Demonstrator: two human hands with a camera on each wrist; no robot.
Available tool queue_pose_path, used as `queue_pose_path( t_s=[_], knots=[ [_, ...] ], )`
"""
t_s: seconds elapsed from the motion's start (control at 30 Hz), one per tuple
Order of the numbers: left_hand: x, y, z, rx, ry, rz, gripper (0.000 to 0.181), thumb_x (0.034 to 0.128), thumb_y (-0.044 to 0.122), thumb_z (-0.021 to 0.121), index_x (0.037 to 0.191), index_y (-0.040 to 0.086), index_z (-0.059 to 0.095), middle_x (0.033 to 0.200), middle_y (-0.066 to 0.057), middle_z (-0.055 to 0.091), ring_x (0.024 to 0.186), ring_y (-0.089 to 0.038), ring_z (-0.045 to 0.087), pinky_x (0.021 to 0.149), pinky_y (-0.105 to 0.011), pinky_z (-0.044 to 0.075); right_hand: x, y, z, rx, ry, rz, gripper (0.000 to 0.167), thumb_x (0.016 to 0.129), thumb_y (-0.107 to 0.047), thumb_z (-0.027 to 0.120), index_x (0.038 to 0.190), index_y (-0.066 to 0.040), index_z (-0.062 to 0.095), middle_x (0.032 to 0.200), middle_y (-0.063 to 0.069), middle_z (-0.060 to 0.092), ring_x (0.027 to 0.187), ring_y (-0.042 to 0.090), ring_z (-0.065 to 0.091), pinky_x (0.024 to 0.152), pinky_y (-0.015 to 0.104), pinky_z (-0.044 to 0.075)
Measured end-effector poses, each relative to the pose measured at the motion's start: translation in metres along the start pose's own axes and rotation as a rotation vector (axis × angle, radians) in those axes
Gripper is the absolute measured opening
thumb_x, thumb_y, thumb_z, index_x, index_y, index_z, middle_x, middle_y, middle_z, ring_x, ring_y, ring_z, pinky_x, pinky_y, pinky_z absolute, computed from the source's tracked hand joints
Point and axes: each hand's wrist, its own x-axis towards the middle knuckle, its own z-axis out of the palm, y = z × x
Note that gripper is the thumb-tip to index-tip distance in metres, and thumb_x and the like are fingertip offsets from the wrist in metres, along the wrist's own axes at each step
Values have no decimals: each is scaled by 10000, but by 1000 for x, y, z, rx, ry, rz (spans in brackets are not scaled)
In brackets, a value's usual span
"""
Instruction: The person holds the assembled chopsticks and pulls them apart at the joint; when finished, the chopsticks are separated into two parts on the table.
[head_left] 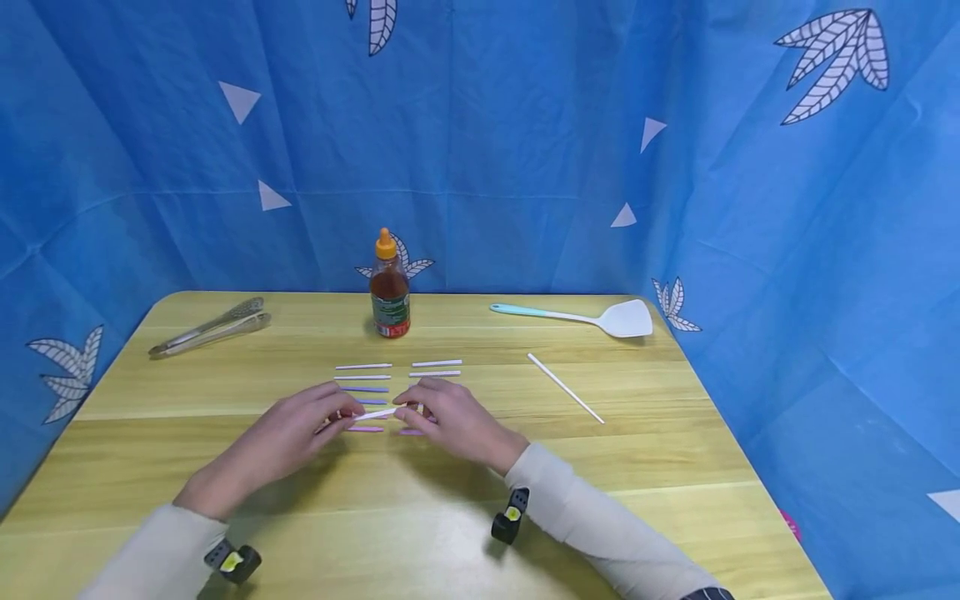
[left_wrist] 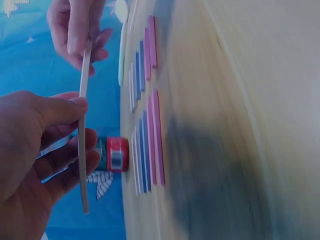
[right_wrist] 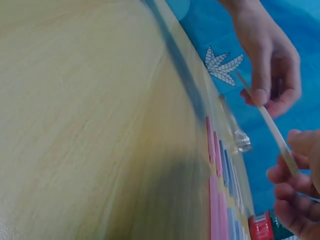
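Observation:
Both hands hold one long white straw (head_left: 377, 413) above the table. My left hand (head_left: 300, 429) pinches it between thumb and fingers; in the left wrist view a free length of the straw (left_wrist: 84, 192) extends below those fingers. My right hand (head_left: 457, 421) grips the other end, clearest in the right wrist view. Beneath and beyond the hands, shorter straw pieces lie in two side-by-side columns, ordered white, blue and pink: a white piece (head_left: 363, 366) tops the left column, another white piece (head_left: 437, 362) the right. The hands partly hide the nearer pieces, such as the pink piece (head_left: 367, 429).
Another long white straw (head_left: 566, 388) lies slantwise to the right. Behind the columns stands a sauce bottle (head_left: 391, 300) with an orange cap. Metal tongs (head_left: 210, 328) lie at the back left, a white spatula (head_left: 626, 318) at the back right. A blue curtain (head_left: 480, 150) hangs behind the table.

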Motion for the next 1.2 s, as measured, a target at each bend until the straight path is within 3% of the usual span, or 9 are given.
queue_pose_path(
  t_s=[0.17, 0.4, 0.7, 0.87, 1.1, 1.2],
  knots=[
    [7, 7, 3, -14, 4, 6, 193, 993, 64, 796, 1144, 182, 773, 1066, 88, 721, 889, -34, 663, 770, -314, 619, -2, 0, 0, -20, 27, -23, 192, 1111, -247, 660, 1140, -108, 790, 1027, 1, 756, 902, 88, 687, 819, 207, 591],
    [8, 4, 6, 21, 0, -24, 138, 1008, 138, 795, 1143, 165, 785, 1035, 86, 703, 893, -54, 648, 793, -344, 619, -6, 6, -3, -25, 22, 27, 165, 1102, -240, 676, 1160, -119, 773, 1068, 2, 755, 960, 110, 711, 865, 251, 604],
    [17, 7, 11, 43, 75, 91, 126, 980, 101, 817, 1098, 140, 794, 1060, 46, 739, 960, -119, 721, 842, -375, 652, -8, 8, -3, -23, 17, -29, 174, 1115, -233, 654, 1143, -103, 768, 1063, 8, 765, 945, 98, 719, 870, 238, 607],
    [18, 7, 12, 32, 98, 115, 139, 964, 56, 824, 1062, 146, 785, 1017, 69, 717, 915, -75, 698, 810, -330, 644, -9, 8, -4, -49, 55, -79, 118, 1085, -191, 699, 1092, -95, 766, 1012, 8, 765, 892, 85, 700, 848, 207, 602],
    [20, 6, 16, 65, 148, 201, 173, 893, 61, 893, 985, 122, 760, 946, 65, 662, 829, -48, 636, 725, -292, 610, -12, 8, -2, -71, 69, -110, 89, 1071, -163, 716, 1052, -85, 755, 970, 10, 745, 831, 71, 661, 779, 145, 569],
    [22, 2, 17, 86, 141, 227, 170, 899, 71, 892, 990, 123, 759, 949, 61, 658, 828, -52, 632, 724, -292, 609, -12, 10, -3, -82, 69, -132, 90, 1075, -152, 708, 1050, -78, 752, 966, 19, 736, 818, 85, 660, 768, 160, 576]
  ],
)
